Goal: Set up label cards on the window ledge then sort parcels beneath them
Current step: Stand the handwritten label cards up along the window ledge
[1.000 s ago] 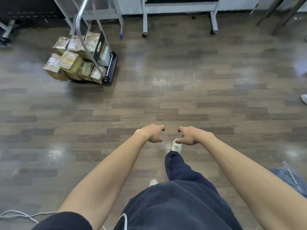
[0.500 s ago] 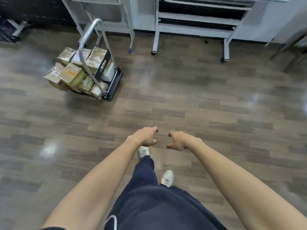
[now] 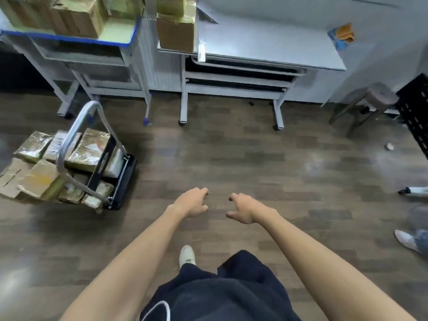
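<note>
Head view: we see both arms reaching out over the floor.
Hands: our left hand and right hand hang loosely curled, apart, holding nothing.
Parcels: some piled on the cart at left; more parcels on the far left surface.

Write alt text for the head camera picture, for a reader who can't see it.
A person's bare left hand and right hand reach forward over a wood floor, fingers loosely curled, holding nothing. A trolley stacked with taped parcels stands to the left, and grey tables line the far wall.
</note>
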A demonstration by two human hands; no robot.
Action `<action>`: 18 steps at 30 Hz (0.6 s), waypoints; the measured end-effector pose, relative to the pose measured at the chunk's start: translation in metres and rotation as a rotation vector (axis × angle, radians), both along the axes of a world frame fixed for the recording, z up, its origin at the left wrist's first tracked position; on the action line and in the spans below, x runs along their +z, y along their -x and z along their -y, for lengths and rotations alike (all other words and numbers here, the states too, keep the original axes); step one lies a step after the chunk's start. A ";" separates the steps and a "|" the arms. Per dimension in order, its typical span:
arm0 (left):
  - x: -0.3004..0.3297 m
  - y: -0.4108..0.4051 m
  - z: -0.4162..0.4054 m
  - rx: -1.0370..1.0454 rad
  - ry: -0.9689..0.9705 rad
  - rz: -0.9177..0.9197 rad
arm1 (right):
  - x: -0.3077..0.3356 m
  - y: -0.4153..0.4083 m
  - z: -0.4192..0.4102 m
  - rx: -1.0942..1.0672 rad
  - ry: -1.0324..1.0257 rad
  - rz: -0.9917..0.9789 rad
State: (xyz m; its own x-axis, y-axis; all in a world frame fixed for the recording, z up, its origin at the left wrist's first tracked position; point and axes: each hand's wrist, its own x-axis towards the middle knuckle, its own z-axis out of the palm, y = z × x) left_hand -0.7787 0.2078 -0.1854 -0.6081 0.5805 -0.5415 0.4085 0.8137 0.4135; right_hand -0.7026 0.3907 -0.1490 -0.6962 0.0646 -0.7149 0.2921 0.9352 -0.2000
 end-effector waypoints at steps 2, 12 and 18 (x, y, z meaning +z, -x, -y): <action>0.002 0.038 -0.012 -0.039 0.015 -0.014 | 0.004 0.031 -0.011 -0.034 0.009 -0.007; -0.004 0.213 -0.103 -0.114 0.091 -0.028 | -0.019 0.193 -0.108 -0.102 0.059 0.030; 0.004 0.318 -0.150 -0.034 0.158 -0.012 | -0.012 0.316 -0.179 -0.006 0.059 0.041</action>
